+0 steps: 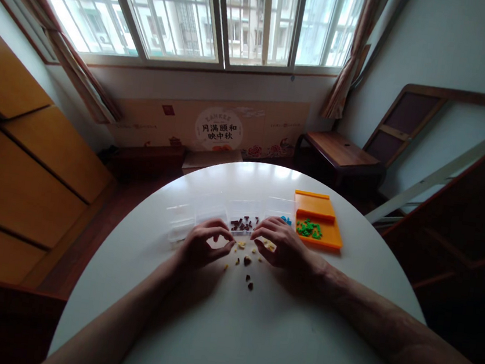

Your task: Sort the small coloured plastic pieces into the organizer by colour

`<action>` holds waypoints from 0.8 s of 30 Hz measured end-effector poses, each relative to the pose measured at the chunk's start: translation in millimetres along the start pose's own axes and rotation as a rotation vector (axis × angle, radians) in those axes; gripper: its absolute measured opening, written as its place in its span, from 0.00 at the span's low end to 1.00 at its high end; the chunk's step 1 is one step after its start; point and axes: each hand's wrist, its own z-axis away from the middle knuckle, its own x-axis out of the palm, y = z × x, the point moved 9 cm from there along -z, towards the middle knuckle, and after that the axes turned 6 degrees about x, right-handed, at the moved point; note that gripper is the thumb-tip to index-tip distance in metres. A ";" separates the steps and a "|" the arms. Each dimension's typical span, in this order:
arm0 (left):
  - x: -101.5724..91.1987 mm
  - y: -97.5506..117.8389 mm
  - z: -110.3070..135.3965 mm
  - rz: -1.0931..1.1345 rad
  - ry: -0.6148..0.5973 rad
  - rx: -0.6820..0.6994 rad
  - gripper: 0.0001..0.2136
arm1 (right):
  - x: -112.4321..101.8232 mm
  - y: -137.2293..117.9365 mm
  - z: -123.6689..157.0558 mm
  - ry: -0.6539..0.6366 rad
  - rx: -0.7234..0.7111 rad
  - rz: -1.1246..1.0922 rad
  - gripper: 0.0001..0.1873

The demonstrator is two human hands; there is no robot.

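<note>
My left hand [207, 243] is over the table, its thumb and index fingertip brought together in a pinch. Whatever may be between those tips is too small to make out. Facing it, my right hand [281, 244] has curved fingers, with the thumb a little apart from them and nothing visible in its grasp. Small yellow pieces [241, 244] lie on the table between the hands and under the right one. Closer to me are a dark brown piece [247, 260] and two more brown bits [250, 286]. Beyond the fingers, several dark brown pieces [243, 224] sit in a clear compartment box [212, 215].
An orange tray [336, 239] holding green pieces [309, 229] stands right of my right hand. Blue pieces [286, 220] show just behind that hand. All of this rests on a round white table [208, 330]. A wooden chair [342, 149] is beyond it, below the window.
</note>
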 end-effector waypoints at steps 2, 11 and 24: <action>-8.2 -6.0 -0.7 -0.085 0.115 -0.028 0.04 | 3.7 -7.0 -0.3 -0.063 -0.044 -0.025 0.07; 6.1 1.0 2.6 -0.188 -0.032 0.078 0.03 | 3.5 -23.1 0.6 -0.210 -0.083 -0.052 0.06; 25.8 5.2 11.1 -0.039 -0.291 0.158 0.03 | 22.4 -13.7 7.9 -0.240 -0.219 -0.019 0.07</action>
